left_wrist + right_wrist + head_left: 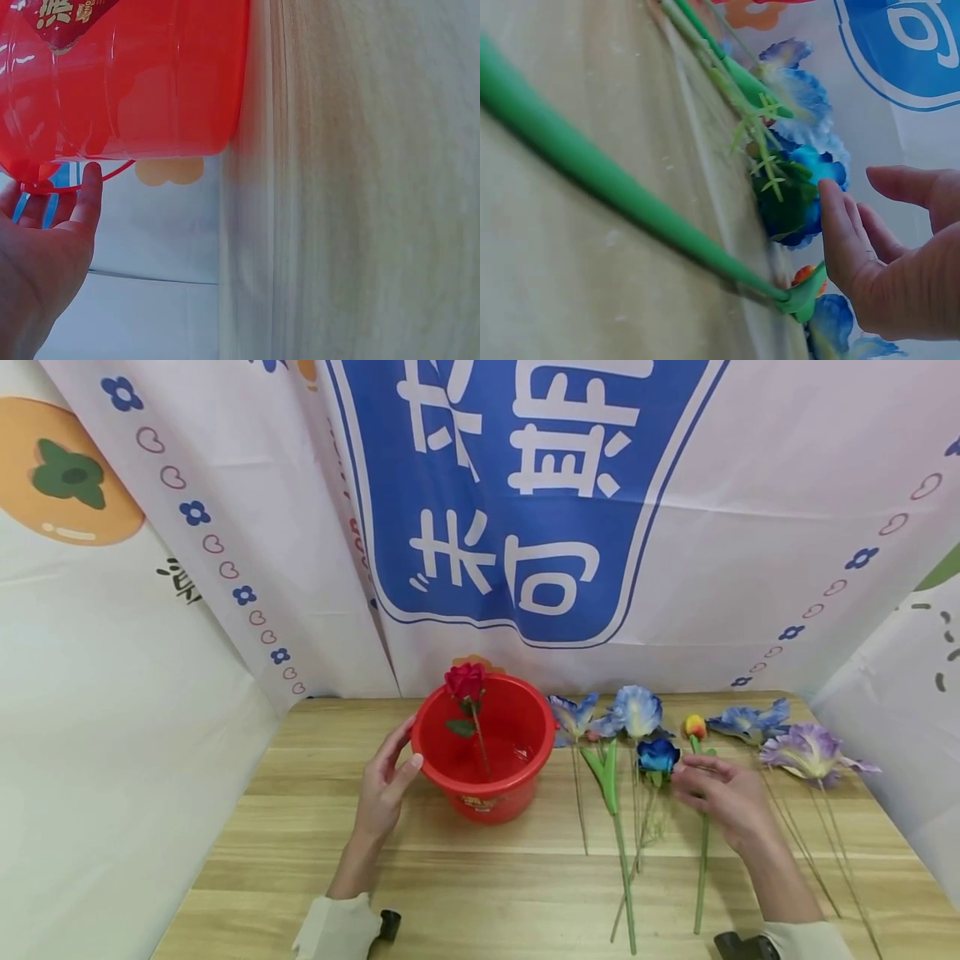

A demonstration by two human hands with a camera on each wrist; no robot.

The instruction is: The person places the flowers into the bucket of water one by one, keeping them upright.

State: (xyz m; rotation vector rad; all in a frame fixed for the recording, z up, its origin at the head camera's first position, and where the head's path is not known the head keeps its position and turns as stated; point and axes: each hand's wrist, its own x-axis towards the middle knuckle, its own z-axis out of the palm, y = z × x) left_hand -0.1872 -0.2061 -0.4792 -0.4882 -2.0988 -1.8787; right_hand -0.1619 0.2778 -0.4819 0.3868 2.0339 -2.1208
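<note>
A red plastic bucket [491, 802] stands upright on the table with one red rose [465, 680] leaning in it. My left hand [385, 793] touches the bucket's left side near the rim; in the left wrist view its fingers [90, 196] are fairly straight beside the thin handle [120, 171]. On the right, a blue rose [658, 757] lies among other artificial flowers. Beside it is my right hand [722, 797], thumb and fingers apart, holding nothing. The right wrist view has the fingertips [829, 193] close to the blue rose's petals; whether they touch cannot be told.
Light blue irises [636, 712], a yellow-orange tulip [695, 727], a green leafy stem [611, 777] and a purple iris [808, 752] lie on the wooden table [315, 827], stems toward the front. A printed white cloth [712, 568] hangs behind the table.
</note>
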